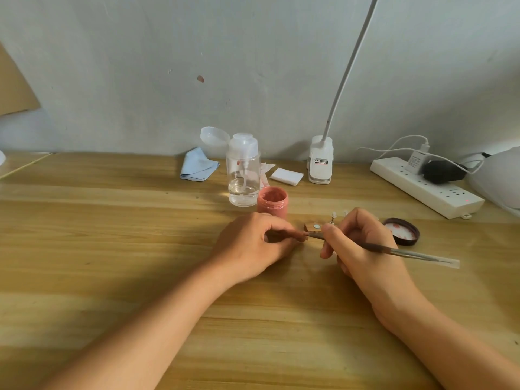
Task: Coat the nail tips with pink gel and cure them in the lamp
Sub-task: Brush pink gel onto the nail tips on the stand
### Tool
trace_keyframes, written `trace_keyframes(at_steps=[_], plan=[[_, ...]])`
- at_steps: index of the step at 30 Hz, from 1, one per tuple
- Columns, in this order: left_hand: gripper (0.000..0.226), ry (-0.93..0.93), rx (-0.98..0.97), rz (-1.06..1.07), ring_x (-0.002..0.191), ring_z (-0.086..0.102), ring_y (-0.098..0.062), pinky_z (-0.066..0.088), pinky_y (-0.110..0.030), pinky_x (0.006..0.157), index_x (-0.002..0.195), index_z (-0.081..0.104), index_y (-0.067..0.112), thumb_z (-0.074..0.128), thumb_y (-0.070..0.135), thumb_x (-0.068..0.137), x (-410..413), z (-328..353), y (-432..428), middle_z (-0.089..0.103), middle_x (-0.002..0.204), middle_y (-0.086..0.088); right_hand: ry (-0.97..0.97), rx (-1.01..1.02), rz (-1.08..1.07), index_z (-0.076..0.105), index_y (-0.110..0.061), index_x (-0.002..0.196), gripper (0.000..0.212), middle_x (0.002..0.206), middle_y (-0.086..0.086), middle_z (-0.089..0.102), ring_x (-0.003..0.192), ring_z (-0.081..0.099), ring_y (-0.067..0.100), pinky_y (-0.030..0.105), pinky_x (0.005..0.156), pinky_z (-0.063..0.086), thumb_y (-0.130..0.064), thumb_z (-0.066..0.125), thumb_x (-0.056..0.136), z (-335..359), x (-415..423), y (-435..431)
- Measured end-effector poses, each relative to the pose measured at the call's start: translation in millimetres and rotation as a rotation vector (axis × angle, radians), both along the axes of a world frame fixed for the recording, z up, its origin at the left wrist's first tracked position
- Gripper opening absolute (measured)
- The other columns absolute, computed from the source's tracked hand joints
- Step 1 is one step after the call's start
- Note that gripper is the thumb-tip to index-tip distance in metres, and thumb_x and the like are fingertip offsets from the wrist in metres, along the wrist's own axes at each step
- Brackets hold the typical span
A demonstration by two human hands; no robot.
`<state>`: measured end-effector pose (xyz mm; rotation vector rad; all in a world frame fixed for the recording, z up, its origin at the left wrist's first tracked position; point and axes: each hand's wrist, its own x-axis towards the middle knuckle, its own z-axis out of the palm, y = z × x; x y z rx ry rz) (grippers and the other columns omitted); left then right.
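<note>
My right hand [357,246] grips a thin brush [394,251] like a pen, its bristle end pointing left. My left hand [253,243] pinches a small nail tip stand [284,234] with curled fingers, and the brush tip meets it near the fingertips. Between the hands lies a small wooden holder [313,227] with white nail tips on pegs [334,215] behind it. An open jar of pink gel [272,202] stands just behind my left hand. Its dark lid [402,231] lies upside down to the right.
A clear pump bottle [243,175] stands behind the jar, with a blue cloth [198,164] and white pads [286,175] nearby. A white clip lamp [320,161] and a power strip [427,187] sit at the back right. A white rounded device [501,175] is at the right edge.
</note>
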<state>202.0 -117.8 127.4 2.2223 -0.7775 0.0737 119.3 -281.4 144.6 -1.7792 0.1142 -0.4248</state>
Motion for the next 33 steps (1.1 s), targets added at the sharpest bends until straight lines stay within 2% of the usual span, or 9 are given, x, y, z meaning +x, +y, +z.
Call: trace_keyframes(at_steps=[3,5,8,13,17,22,29,33], plan=[[0.023,0.006,-0.003,0.009,0.05,0.046,0.008,0.028,-0.013,0.046,0.075,0.065,0.063,0.073,0.043,0.085,0.7,-0.9,-0.2,0.058,0.07,0.04,0.01,0.009,-0.022,0.05,0.005,0.084,0.022,0.063,0.012,0.069,0.044,0.047,0.001,0.028,0.054,0.034,-0.012,0.063,0.091,-0.6,0.3,-1.2],[0.022,0.024,-0.016,0.016,0.045,0.042,0.002,0.024,-0.015,0.046,0.075,0.067,0.06,0.073,0.042,0.085,0.6,-1.2,0.1,0.058,0.067,0.038,0.009,0.052,-0.04,0.048,0.007,0.084,0.021,0.063,0.014,0.068,0.046,0.044,0.009,0.028,0.051,0.033,-0.008,0.061,0.09,-1.2,0.5,-3.5],[0.021,0.041,-0.027,0.025,0.042,0.039,0.0,0.024,-0.017,0.045,0.076,0.069,0.051,0.074,0.033,0.086,0.1,-0.9,0.1,0.054,0.055,0.038,0.008,0.108,-0.033,0.046,0.011,0.086,0.022,0.061,0.013,0.068,0.049,0.036,0.019,0.02,0.04,0.03,-0.006,0.059,0.091,-0.4,-0.4,-5.0],[0.025,0.036,-0.024,0.011,0.042,0.041,0.001,0.028,-0.014,0.045,0.076,0.066,0.043,0.073,0.023,0.088,-1.9,1.4,0.0,0.049,0.049,0.039,0.017,0.128,0.019,0.043,0.012,0.086,0.024,0.063,0.016,0.069,0.043,0.04,0.014,0.018,0.038,0.033,-0.006,0.059,0.093,-0.1,-0.9,-3.5],[0.026,0.047,-0.031,0.018,0.044,0.043,0.002,0.028,-0.014,0.047,0.073,0.065,0.043,0.074,0.022,0.087,-2.0,1.1,0.4,0.052,0.054,0.038,0.008,0.114,0.039,0.044,0.011,0.086,0.026,0.065,0.015,0.071,0.043,0.044,0.014,0.018,0.04,0.037,-0.008,0.059,0.094,-0.2,-0.3,-3.2],[0.022,0.071,-0.061,0.031,0.049,0.045,0.0,0.035,-0.023,0.057,0.075,0.068,0.043,0.076,0.025,0.084,-0.1,-0.1,0.4,0.066,0.079,0.033,0.005,0.091,0.075,0.046,0.011,0.089,0.03,0.069,0.012,0.073,0.044,0.045,0.011,0.017,0.042,0.038,-0.015,0.061,0.095,1.0,-1.6,-1.5],[0.016,0.088,-0.08,0.03,0.046,0.044,0.0,0.034,-0.024,0.055,0.078,0.071,0.038,0.077,0.024,0.083,-0.9,-0.4,-0.3,0.069,0.081,0.028,0.012,0.063,0.089,0.046,0.011,0.089,0.03,0.069,0.012,0.073,0.042,0.045,0.01,0.017,0.042,0.038,-0.014,0.061,0.094,0.9,-2.3,-2.2],[0.016,0.092,-0.077,0.036,0.046,0.043,-0.001,0.032,-0.024,0.055,0.077,0.071,0.038,0.077,0.024,0.083,-1.6,-0.3,-0.1,0.066,0.07,0.029,0.011,0.057,0.087,0.046,0.011,0.089,0.03,0.068,0.012,0.073,0.043,0.046,0.011,0.018,0.042,0.04,-0.014,0.061,0.094,0.0,-0.9,-2.6]])
